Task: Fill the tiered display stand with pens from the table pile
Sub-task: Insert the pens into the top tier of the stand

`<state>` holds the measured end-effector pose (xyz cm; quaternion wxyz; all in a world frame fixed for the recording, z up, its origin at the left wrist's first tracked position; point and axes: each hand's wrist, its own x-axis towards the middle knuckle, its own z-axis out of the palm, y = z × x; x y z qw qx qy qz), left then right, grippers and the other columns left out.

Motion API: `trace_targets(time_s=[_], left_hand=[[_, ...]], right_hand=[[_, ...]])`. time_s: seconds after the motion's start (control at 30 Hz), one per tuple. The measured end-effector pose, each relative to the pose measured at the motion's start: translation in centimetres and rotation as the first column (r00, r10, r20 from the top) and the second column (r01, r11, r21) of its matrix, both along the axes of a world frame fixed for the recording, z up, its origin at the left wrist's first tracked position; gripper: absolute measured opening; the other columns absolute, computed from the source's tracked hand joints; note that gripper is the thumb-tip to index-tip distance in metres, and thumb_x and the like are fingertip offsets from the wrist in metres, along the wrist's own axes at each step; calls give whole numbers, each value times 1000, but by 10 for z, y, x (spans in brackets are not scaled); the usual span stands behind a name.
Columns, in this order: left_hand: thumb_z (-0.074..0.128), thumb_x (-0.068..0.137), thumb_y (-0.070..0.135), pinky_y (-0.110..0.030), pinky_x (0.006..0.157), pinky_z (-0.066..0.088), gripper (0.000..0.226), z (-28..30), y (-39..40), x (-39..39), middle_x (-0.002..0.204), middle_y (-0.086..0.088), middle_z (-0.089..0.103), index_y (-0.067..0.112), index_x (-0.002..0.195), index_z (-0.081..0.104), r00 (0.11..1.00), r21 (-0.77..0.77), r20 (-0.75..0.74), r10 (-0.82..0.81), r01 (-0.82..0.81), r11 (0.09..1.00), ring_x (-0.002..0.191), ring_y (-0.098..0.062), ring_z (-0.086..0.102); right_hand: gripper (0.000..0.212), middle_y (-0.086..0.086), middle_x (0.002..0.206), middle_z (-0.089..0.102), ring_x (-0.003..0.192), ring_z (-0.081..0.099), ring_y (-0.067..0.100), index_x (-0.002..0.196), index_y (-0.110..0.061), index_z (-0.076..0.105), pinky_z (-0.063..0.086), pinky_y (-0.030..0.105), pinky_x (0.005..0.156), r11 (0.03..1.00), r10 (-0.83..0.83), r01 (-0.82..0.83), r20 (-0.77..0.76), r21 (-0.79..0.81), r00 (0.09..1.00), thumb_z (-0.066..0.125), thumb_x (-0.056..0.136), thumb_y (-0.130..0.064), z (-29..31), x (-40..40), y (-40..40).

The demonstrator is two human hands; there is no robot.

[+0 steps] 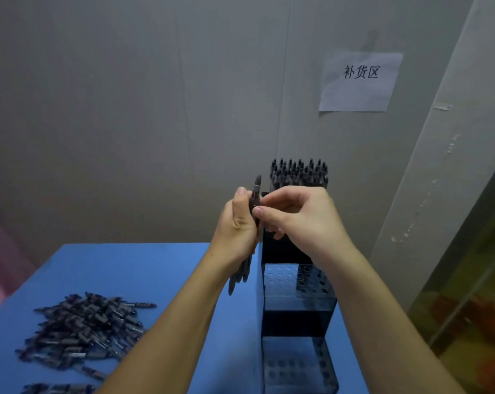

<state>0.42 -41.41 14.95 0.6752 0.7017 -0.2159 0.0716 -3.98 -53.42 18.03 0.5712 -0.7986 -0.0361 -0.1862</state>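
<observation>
Currently left hand [237, 223] grips a bundle of pens [242, 273] upright, fingers curled tight round them, one pen tip poking above the fist. Right hand [300, 214] pinches a pen in that bundle with thumb and forefinger; other fingers curled under. Both hands are raised above the table [132, 268], just left of the tiered display stand [294, 308] at its right edge. Top tier is packed with pens [299, 172]; middle and bottom tiers show open holes. Pen pile [81, 328] lies near the table's front-left corner. Paper sign [360, 81] on the wall.
</observation>
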Motion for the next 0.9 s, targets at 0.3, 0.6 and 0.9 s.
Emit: trace_targets(time_s=[0.3,0.6,0.9], left_hand=[[31,111,39,-33,53,37,51,-3,-32,4,61,-8,50,5,79,52,999,-80,-34,23,-26,996,54,-20,45],[71,90,14,-31,51,37,30,-17,-36,18,50,3,44,16,68,51,987,83,-117,111,-101,991,47,-18,38],[67,87,11,-35,53,33,36,-20,-39,22,52,3,39,20,61,43,983,112,-125,136,-123,986,53,-21,33]], right_hand=[[18,16,69,73,55,66,17,86,9,72,54,25,51,971,95,-97,21,219,995,83,82,-6,14,-15,-45],[14,15,77,76,66,75,23,89,-2,73,65,42,71,931,-291,243,148,272,945,84,81,-4,37,2,-122],[9,-2,70,76,64,76,13,83,-19,80,65,37,76,884,-467,456,236,104,852,88,78,-18,22,39,-130]])
